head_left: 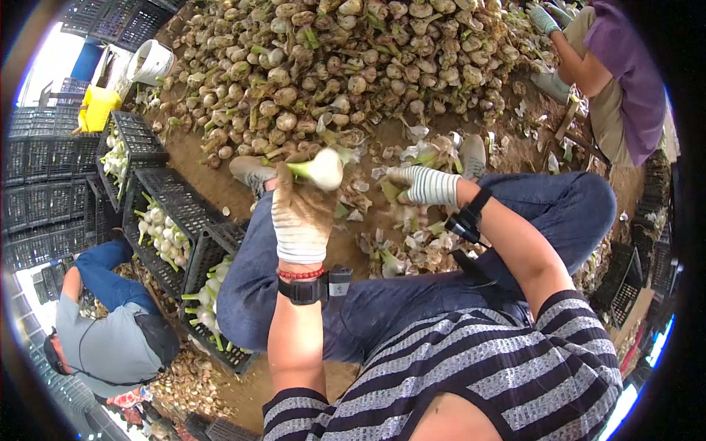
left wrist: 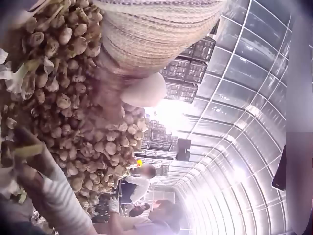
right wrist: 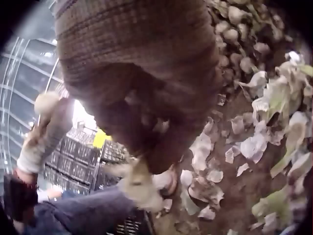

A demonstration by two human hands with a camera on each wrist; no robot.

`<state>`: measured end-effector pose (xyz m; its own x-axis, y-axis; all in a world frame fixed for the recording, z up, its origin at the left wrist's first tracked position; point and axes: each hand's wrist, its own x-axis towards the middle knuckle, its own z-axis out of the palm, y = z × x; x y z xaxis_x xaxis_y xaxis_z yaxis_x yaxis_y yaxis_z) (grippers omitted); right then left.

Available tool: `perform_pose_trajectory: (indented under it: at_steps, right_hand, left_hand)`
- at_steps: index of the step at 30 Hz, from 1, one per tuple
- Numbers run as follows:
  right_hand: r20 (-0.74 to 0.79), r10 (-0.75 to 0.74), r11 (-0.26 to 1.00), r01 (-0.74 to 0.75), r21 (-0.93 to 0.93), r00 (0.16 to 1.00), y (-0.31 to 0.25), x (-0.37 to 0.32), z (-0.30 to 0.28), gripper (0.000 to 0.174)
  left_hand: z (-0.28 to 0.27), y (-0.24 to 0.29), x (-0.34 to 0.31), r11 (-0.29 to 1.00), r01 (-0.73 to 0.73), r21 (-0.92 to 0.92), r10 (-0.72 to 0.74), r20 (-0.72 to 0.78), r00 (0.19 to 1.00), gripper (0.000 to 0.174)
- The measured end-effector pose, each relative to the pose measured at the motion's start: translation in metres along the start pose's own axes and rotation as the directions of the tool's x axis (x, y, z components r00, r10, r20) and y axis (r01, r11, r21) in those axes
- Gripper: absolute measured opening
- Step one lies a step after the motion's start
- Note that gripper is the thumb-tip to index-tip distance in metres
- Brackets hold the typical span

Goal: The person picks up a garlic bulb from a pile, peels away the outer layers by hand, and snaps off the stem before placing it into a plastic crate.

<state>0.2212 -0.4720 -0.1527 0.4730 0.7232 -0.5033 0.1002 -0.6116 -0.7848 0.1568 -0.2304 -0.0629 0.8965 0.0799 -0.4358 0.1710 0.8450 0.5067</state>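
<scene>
My gloved left hand [head_left: 303,217] holds a clean white garlic bulb [head_left: 325,170], its short green stem pointing left. The same garlic bulb [left wrist: 144,91] shows pale beyond the glove in the left wrist view. To the right, and lower in the head view, my gloved right hand [head_left: 426,185] pinches a yellowish-green strip of garlic husk [head_left: 390,192]. In the right wrist view that husk [right wrist: 139,186] hangs blurred below the dark glove. A gap separates the two hands. Loose peeled skins [head_left: 397,253] litter the ground beneath them.
A large heap of unpeeled garlic [head_left: 331,73] rises ahead. Black crates [head_left: 173,195] with white bulbs stand at the left, near a yellow container [head_left: 98,109] and white bucket [head_left: 151,62]. One person [head_left: 625,81] sits at the right, another [head_left: 118,323] at the lower left.
</scene>
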Motion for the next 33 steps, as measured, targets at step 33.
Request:
perform_pose_trajectory:
  at_steps: [33]
  right_hand:
    - [0.036, 0.222, 0.939, -0.204, -0.276, 0.974, 0.059, 0.098, -0.041, 0.044]
  left_hand:
    - [0.026, -0.014, 0.014, 0.979, -0.078, 0.189, 0.122, -0.233, 0.965, 0.016]
